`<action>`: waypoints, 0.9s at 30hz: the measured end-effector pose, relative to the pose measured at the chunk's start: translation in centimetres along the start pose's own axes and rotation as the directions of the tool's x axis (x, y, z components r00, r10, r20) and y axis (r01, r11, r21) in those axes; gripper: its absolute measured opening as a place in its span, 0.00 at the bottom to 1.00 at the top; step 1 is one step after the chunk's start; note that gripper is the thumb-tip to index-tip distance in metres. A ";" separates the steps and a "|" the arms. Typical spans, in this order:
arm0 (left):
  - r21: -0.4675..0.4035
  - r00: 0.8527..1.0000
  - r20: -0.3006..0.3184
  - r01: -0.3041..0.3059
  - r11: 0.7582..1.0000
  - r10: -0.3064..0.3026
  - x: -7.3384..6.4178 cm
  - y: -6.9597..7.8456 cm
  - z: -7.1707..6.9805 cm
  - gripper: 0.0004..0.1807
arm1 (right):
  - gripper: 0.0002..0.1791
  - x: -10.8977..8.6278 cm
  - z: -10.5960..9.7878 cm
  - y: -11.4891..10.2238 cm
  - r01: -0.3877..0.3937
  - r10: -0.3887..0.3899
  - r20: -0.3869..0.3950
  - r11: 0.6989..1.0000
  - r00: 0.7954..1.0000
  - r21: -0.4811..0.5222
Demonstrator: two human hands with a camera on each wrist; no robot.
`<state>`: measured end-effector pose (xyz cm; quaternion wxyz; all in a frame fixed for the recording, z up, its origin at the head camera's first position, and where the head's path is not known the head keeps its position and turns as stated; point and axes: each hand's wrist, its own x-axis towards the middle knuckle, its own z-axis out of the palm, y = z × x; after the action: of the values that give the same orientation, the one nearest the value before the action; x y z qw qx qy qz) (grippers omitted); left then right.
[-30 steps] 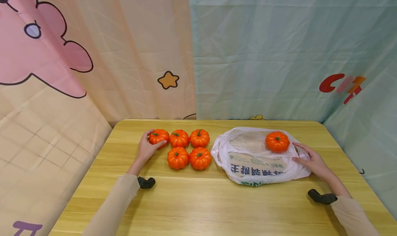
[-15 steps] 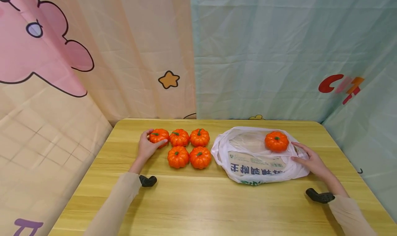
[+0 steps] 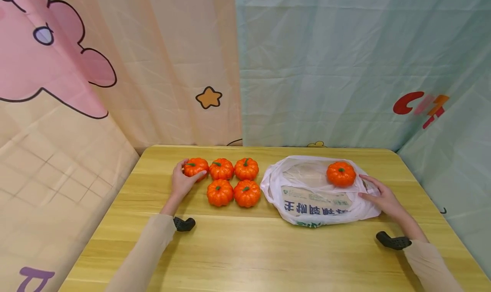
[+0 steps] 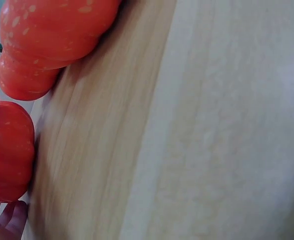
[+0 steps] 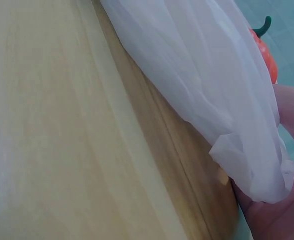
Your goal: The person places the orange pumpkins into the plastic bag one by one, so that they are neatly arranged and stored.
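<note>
In the head view, my left hand (image 3: 182, 183) holds the leftmost small orange pumpkin (image 3: 196, 167), thumb on the near side and fingers round its far-left side. The left wrist view has this pumpkin (image 4: 9, 155) between thumb and fingertips. At the right end of a white plastic bag (image 3: 268, 182), my right hand (image 3: 383, 199) grips the bunched edge, thumb and fingers spread apart around it. Another pumpkin (image 3: 341, 174) lies at the bag's opening, just left of those fingers. In the right wrist view, the bag's fold (image 5: 256, 165) sits against the palm.
Several more pumpkins stand close together between the left hand and the bag, among them a back-row pumpkin (image 3: 246, 169) and a front-row pumpkin (image 3: 220, 192). All rest on a wooden table (image 3: 268, 253). Printed curtains (image 3: 307, 70) hang right behind it.
The view has shifted very slightly. Both hands keep their places on the pumpkin and the bag, and nothing has been moved.
</note>
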<state>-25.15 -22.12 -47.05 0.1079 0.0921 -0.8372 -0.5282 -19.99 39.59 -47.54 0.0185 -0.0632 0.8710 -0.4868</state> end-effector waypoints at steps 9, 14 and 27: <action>-0.038 0.998 0.025 0.061 0.997 -0.060 -0.2 0.6 -0.1 0.47 | 0.37 -0.1 -0.1 0.0 -0.020 0.020 0.000 1.000 1.000 0.021; -0.035 0.998 0.033 0.061 0.997 -0.060 -0.2 0.9 -0.1 0.46 | 0.36 -0.1 0.0 -0.2 -0.010 0.011 -0.003 1.000 1.000 0.020; -0.042 0.998 -0.047 0.033 0.999 -0.035 -0.8 1.3 -0.1 0.47 | 0.36 -0.1 -0.1 0.0 -0.008 0.008 -0.002 1.000 1.000 0.015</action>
<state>-24.37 -21.43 -45.94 0.1206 0.1165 -0.8215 -0.5450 -19.86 39.65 -47.50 0.0198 -0.0591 0.8676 -0.4933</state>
